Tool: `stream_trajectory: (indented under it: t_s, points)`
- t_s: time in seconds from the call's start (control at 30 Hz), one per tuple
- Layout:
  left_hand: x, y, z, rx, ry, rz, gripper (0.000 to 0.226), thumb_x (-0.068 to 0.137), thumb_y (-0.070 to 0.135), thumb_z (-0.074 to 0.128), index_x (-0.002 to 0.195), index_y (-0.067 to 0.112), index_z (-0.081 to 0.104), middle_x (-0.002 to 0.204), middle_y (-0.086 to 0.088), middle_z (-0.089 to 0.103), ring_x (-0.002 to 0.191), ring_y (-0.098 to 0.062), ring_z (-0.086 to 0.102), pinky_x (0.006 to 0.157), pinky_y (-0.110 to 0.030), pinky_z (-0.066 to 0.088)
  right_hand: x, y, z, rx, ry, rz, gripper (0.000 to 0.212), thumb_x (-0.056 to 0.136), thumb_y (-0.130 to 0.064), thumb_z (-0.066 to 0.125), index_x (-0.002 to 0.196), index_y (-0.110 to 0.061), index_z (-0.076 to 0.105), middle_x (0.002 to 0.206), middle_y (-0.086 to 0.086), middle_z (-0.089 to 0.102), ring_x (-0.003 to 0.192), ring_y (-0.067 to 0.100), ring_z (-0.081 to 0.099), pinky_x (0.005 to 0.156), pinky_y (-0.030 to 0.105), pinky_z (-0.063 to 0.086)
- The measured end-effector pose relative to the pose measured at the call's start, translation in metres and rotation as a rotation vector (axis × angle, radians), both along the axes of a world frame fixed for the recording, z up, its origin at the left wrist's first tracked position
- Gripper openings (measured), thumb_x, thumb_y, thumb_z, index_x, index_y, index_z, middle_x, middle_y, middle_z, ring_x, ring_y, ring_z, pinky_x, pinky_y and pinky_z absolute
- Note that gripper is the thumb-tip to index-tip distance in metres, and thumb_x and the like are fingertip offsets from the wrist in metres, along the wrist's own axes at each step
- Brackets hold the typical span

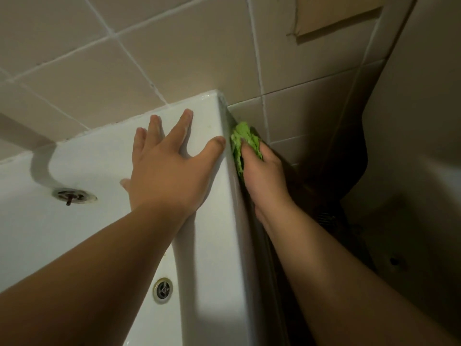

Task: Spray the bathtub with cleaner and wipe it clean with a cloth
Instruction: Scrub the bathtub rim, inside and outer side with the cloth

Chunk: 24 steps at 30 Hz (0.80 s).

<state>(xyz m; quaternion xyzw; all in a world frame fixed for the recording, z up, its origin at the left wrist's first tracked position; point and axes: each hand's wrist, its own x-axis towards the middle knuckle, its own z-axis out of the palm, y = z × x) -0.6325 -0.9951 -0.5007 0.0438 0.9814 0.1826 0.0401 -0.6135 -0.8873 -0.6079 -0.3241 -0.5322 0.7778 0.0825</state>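
A person leans over the corner of a white bathtub [209, 236], both bare forearms reaching up from the bottom of the frame toward its centre. The left arm crosses from the lower left, and the left hand [169, 168] lies flat on the tub's broad rim at centre frame, fingers straight and spread, the thumb stretched out to the rim's right edge. It holds nothing and simply presses on the enamel.

The right arm rises from the lower right along the tub's outer side. The right hand [264, 176], just right of centre, has its fingers curled round a bunched green cloth [243, 143] and holds it against the tub's outer edge, just below the corner where the rim meets the tiled wall [124, 58]. The two hands sit close together on either side of that edge, the left thumb nearly reaching the cloth.

Inside the basin, a round metal overflow fitting [74, 195] shows at the left of the frame, and a drain [163, 288] lies at lower centre, beside the left forearm. Beige tiles fill the upper half of the frame; the area at the right is in deep shadow.
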Motion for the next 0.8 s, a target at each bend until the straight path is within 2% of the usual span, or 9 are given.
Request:
stream_trajectory:
  t_s: [0.1,0.23,0.37,0.43,0.53,0.6,0.7,0.8]
  points:
    - [0.0,0.0,0.001,-0.007,-0.006,0.004,0.082,0.072,0.087,0.032,0.15,0.067,0.016,0.171,0.014,0.006,0.158,-0.012,-0.004,0.123,-0.065,0.013,0.005,-0.002,0.009,-0.027,0.05,0.021,0.054,0.066,-0.071,0.065,0.115,-0.051,0.07,0.129,-0.006,0.065,0.112,0.018,0.068,0.101,0.044,0.055]
    - [-0.006,-0.001,-0.001,-0.021,0.0,0.02,0.068,0.084,0.077,0.029,0.149,0.068,0.016,0.171,0.014,0.006,0.158,-0.013,-0.003,0.123,-0.065,0.012,-0.012,-0.001,0.018,0.042,0.086,-0.039,0.071,0.067,-0.075,0.067,0.13,-0.042,0.065,0.131,-0.006,0.065,0.117,0.017,0.066,0.106,0.044,0.052]
    - [-0.006,-0.002,-0.002,0.029,-0.001,0.033,0.058,0.092,0.066,0.029,0.149,0.068,0.019,0.171,0.016,0.005,0.158,-0.01,-0.005,0.123,-0.064,0.009,-0.009,-0.002,0.017,0.049,0.004,-0.034,0.086,0.064,-0.078,0.057,0.14,-0.039,0.059,0.135,-0.007,0.062,0.119,0.018,0.063,0.106,0.045,0.052]
    - [-0.007,-0.002,-0.002,0.04,0.002,0.043,0.055,0.094,0.062,0.027,0.149,0.069,0.02,0.171,0.018,0.006,0.158,-0.008,-0.005,0.123,-0.065,0.008,0.0,-0.004,0.02,0.071,-0.019,-0.035,0.084,0.064,-0.078,0.055,0.138,-0.038,0.061,0.133,-0.006,0.062,0.117,0.017,0.063,0.105,0.045,0.052]
    - [-0.008,-0.003,-0.001,0.048,0.012,0.063,0.053,0.098,0.054,0.029,0.148,0.069,0.021,0.17,0.022,0.006,0.157,-0.004,-0.005,0.122,-0.068,0.006,0.007,-0.006,0.026,0.094,0.006,-0.06,0.071,0.075,-0.072,0.061,0.134,-0.033,0.064,0.128,-0.007,0.064,0.112,0.011,0.064,0.103,0.042,0.054]
    - [-0.01,-0.004,-0.002,0.069,0.02,0.071,0.055,0.096,0.051,0.029,0.148,0.068,0.024,0.169,0.024,0.007,0.156,-0.003,-0.004,0.122,-0.068,0.005,0.006,-0.006,0.031,0.112,0.027,-0.051,0.076,0.071,-0.076,0.067,0.133,-0.032,0.064,0.126,-0.007,0.066,0.112,0.012,0.066,0.101,0.042,0.055]
    - [-0.012,-0.006,-0.002,0.119,0.042,0.094,0.057,0.095,0.046,0.029,0.15,0.062,0.031,0.168,0.025,0.012,0.156,-0.001,0.0,0.123,-0.065,0.006,-0.004,-0.005,0.037,0.236,0.055,-0.018,0.082,0.058,-0.079,0.077,0.122,-0.031,0.067,0.118,-0.001,0.069,0.104,0.018,0.07,0.094,0.042,0.058]
    - [-0.013,-0.007,-0.004,0.165,0.068,0.131,0.057,0.096,0.042,0.03,0.151,0.055,0.037,0.166,0.027,0.017,0.155,0.001,0.004,0.123,-0.064,0.008,-0.02,0.0,0.045,0.423,0.042,0.037,0.086,0.051,-0.079,0.077,0.121,-0.03,0.065,0.113,0.0,0.069,0.101,0.021,0.069,0.091,0.041,0.058]
